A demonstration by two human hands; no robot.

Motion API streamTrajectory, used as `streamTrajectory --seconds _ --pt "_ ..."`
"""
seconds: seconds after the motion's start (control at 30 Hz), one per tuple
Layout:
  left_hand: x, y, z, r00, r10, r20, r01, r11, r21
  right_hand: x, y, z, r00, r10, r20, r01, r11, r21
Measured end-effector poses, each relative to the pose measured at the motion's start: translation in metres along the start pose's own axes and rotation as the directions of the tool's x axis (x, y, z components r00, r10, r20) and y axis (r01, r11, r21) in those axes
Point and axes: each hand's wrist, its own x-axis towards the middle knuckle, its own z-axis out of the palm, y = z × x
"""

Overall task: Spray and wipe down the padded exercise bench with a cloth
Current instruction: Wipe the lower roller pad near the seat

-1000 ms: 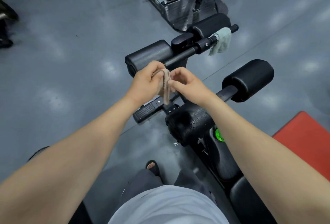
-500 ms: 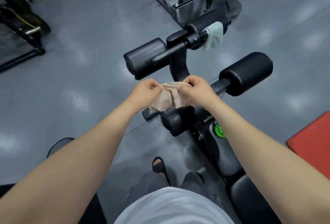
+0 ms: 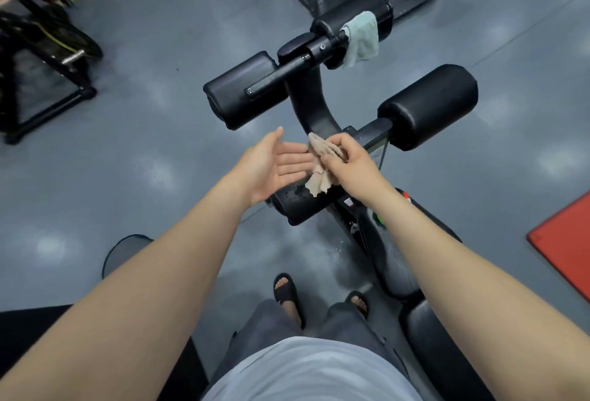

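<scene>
bench [image 3: 440, 346] laid out fwd-right | wet roller pad [image 3: 297, 206] set crosswise at its front | L hand [image 3: 274, 164] held spread, palm up, nothing gripped | cloth [image 3: 319, 170] bunched, pinched by R hand [image 3: 348, 161], hung just over pad; wipe prob done along pad w/ R

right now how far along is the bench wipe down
Done: spraying, it seems; droplets sit on the near roller. In hand: the right hand grips the tan cloth just above that roller, with the left hand open beside it. Left: wiping the wet roller, then likely the left roller and right roller, which show no droplets. No spray bottle is in view.
</scene>
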Motion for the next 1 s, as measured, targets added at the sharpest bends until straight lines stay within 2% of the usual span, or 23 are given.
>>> streamTrajectory --seconds 0.1,0.17,0.37,0.47,0.57,0.63,0.77,0.93,1.0 --pt "0.008 -0.004 -0.004 0.967 0.129 -0.218 -0.071 0.964 0.256 -0.005 0.010 -0.017 0.995 0.060 -0.077 -0.061 0.998 -0.014" --pt "0.015 -0.007 -0.010 0.935 0.192 -0.297 -0.073 0.927 0.368 -0.009 0.021 -0.027 0.983 0.125 -0.133 -0.128 0.992 -0.015" --pt "0.029 -0.032 -0.031 0.878 0.323 -0.354 -0.033 0.778 0.628 -0.018 0.027 -0.033 0.927 0.218 -0.305 -0.226 0.974 0.011" --pt "0.038 -0.044 -0.047 0.888 0.337 -0.314 -0.016 0.703 0.711 -0.016 0.021 -0.026 0.926 0.219 -0.306 -0.228 0.974 0.007" --pt "0.046 -0.054 -0.059 0.943 0.249 -0.220 0.020 0.617 0.787 -0.008 0.023 -0.019 0.910 0.191 -0.369 -0.226 0.973 -0.054" --pt "0.048 -0.060 -0.065 0.961 0.226 -0.159 -0.006 0.591 0.807 -0.005 0.029 -0.016 0.890 0.154 -0.430 -0.225 0.967 -0.119" --pt "0.045 -0.073 -0.068 0.952 0.288 -0.107 -0.080 0.568 0.819 -0.006 0.036 -0.010 0.848 0.093 -0.522 -0.210 0.963 -0.169" --pt "0.039 -0.083 -0.068 0.936 0.349 -0.045 -0.160 0.534 0.830 -0.008 0.047 0.010 0.887 0.138 -0.440 -0.263 0.935 -0.237" --pt "0.038 -0.084 -0.068 0.931 0.363 -0.037 -0.176 0.534 0.827 -0.010 0.055 0.016 0.880 0.135 -0.455 -0.277 0.925 -0.260"
